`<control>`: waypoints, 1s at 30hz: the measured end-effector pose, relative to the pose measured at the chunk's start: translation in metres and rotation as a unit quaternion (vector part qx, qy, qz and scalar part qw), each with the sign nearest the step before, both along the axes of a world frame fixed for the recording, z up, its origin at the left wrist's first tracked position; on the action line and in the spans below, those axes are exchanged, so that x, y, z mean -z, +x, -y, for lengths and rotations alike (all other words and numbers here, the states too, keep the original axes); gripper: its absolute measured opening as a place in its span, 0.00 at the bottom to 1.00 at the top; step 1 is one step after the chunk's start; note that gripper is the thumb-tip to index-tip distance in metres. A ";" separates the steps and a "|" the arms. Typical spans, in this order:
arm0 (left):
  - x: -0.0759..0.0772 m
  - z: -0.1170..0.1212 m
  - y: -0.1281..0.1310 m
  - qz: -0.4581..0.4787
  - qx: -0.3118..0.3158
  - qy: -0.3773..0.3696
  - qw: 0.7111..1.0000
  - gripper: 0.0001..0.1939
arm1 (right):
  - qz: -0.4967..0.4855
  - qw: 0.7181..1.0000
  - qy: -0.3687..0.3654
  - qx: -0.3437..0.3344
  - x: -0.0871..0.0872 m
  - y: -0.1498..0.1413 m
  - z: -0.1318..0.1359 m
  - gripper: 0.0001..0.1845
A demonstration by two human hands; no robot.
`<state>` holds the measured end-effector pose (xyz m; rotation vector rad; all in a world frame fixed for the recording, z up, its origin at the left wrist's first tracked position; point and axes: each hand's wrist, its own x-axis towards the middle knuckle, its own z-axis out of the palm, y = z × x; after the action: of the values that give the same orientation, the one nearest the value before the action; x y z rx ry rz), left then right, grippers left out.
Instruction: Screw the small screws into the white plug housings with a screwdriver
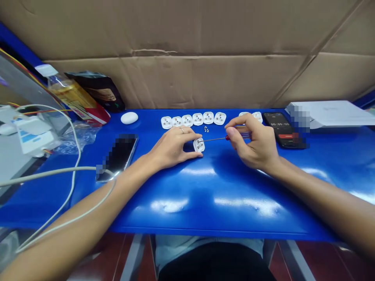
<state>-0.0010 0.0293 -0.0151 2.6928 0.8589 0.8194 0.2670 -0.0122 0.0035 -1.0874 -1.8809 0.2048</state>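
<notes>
- Now my left hand (172,148) pinches a small white plug (199,145) between thumb and fingers, down on the blue table (205,207).
- My right hand (254,142) is clamped on a red-handled screwdriver (215,139), its tip at the plug.
- Just behind lie a row of white plugs (193,120) and tiny screws (206,129) (really tiny).
- Further right, a black phone (281,130) shows a timer.
</notes>
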 end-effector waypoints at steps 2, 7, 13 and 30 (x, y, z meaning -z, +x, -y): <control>-0.001 0.001 0.000 -0.003 -0.005 -0.009 1.000 0.22 | 0.008 1.000 0.005 -0.015 -0.001 0.000 0.000 0.08; -0.001 0.001 0.000 -0.014 -0.013 -0.038 0.999 0.23 | -0.004 1.000 -0.016 -0.004 -0.002 0.000 0.000 0.05; -0.002 0.001 0.000 -0.011 -0.022 -0.045 0.999 0.23 | -0.002 1.000 -0.019 -0.025 -0.001 0.001 0.000 0.08; -0.005 0.001 0.000 -0.014 -0.034 -0.066 0.997 0.23 | 0.016 0.998 -0.039 -0.055 -0.001 0.002 0.000 0.06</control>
<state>-0.0005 0.0281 -0.0100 2.5799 0.9804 0.7128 0.2694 -0.0123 0.0041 -1.0462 -1.9775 0.3275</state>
